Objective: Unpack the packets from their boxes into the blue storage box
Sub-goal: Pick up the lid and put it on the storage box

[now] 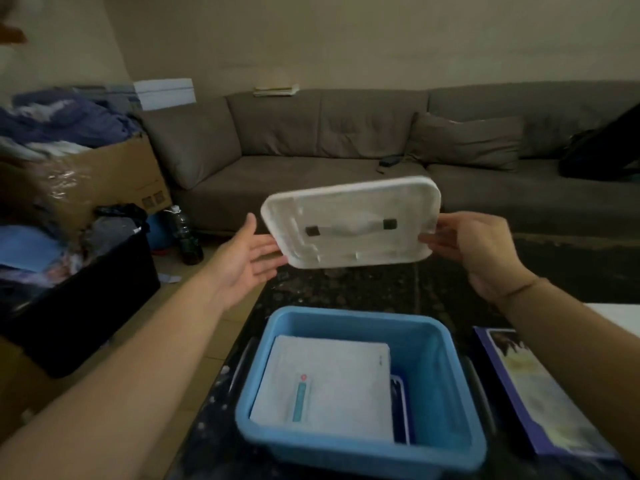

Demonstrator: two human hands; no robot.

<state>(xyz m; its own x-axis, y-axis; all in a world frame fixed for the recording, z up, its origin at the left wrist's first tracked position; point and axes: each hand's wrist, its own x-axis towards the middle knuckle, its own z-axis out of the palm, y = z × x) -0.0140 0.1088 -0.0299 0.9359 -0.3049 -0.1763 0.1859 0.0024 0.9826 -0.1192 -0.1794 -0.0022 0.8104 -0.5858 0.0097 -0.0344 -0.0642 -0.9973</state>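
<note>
Hands: two bare hands, both raised above the table at either end of one white lid (350, 221).
Left hand (247, 259): palm up, fingers straight and relaxed, fingertips touching the lid's left edge; not curled round it.
Right hand (474, 251): fingers curled round the lid's right edge, gripping it; a thin band sits at the wrist.
White lid: one, held in the air and tilted, its right end higher; two small dark squares mark the ends of a pale handle bar across its middle. Motion blur softens its edges.
Blue storage box (446, 386): one, open, on the dark table (363, 289) directly below the lid, near the bottom of the view.
Packets: one white packet (329, 386) with a teal stripe lies flat inside the blue box, towards its left side. The blue-and-white edge of a second item (400, 407) peeks out beneath it on the right; whether it is a packet cannot be told.
Boxes beside it: one flat purple-edged box (540, 393) lies on the table just right of the blue box, cut off by the frame; its print is too blurred to read.
Sofa (346, 147): one grey corner sofa behind the table, with one loose cushion.
Left side: one cardboard box (104, 174) heaped with cloth, one black bin (86, 306), one dark bottle (185, 235) on the floor; all blurred.
</note>
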